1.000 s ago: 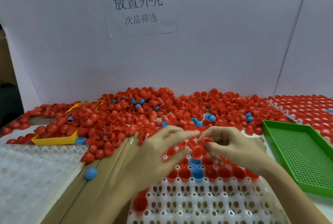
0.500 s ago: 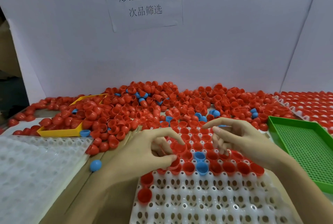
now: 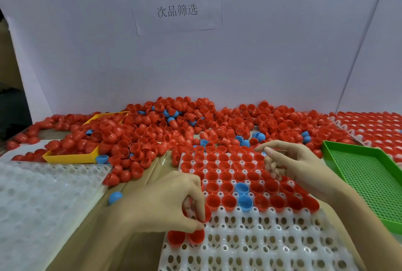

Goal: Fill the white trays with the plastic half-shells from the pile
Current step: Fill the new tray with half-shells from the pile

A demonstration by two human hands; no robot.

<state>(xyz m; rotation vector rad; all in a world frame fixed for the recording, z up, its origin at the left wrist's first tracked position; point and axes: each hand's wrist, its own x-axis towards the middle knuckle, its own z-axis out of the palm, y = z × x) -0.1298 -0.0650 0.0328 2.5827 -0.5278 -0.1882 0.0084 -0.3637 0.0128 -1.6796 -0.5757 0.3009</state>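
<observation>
My left hand (image 3: 171, 203) pinches a red half-shell (image 3: 206, 214) over the white tray (image 3: 261, 244)'s lower-left empty sockets directly beneath, while my right hand (image 3: 291, 161), loosely curled, apparently empty, sits nearer the pile (image 3: 195, 122) above.

We cannot see the near rows of the white tray (image 3: 250, 246); the picture's lower edge cuts them off, along with both forearms. The left hand (image 3: 165, 205) covers the tray's near-left cells, and a red half-shell (image 3: 206, 213) shows only partly under its curled fingers. The right hand (image 3: 298, 164), over the tray's right side, hides several filled cells; whether it holds anything we cannot tell. Left of the tray, the clear tray (image 3: 39, 201) runs off the left edge. Right of it, the green basket (image 3: 369, 175) and the filled tray (image 3: 374, 127) behind are cut by the right edge. The yellow bin (image 3: 71, 157) is half buried under the pile (image 3: 195, 122).
</observation>
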